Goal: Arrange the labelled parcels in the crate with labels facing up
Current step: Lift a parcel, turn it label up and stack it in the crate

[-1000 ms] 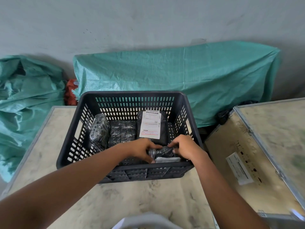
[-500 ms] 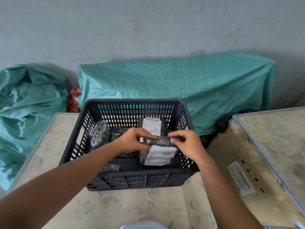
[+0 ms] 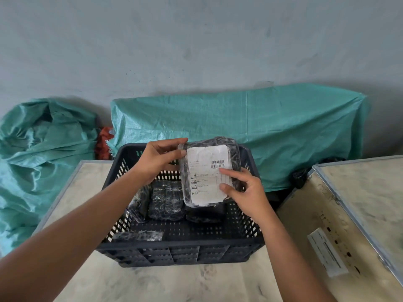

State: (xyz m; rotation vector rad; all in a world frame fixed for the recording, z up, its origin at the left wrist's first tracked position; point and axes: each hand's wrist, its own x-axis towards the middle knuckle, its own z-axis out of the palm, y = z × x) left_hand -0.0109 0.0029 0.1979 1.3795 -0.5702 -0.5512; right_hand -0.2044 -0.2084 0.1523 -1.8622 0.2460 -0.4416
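Lifted clear since a moment ago, the parcel (image 3: 209,171) now hangs upright above the crate (image 3: 174,247) at frame centre, label toward the camera. Right hand (image 3: 246,192) fingers pinch its lower right edge; left hand (image 3: 157,160) fingers grip its upper left corner. Behind, green tarpaulin (image 3: 272,127) drapes.

A black-wrapped parcel (image 3: 210,171) is tilting upright above the crate (image 3: 181,249), white label facing the camera; other parcels (image 3: 166,202) are lying inside.
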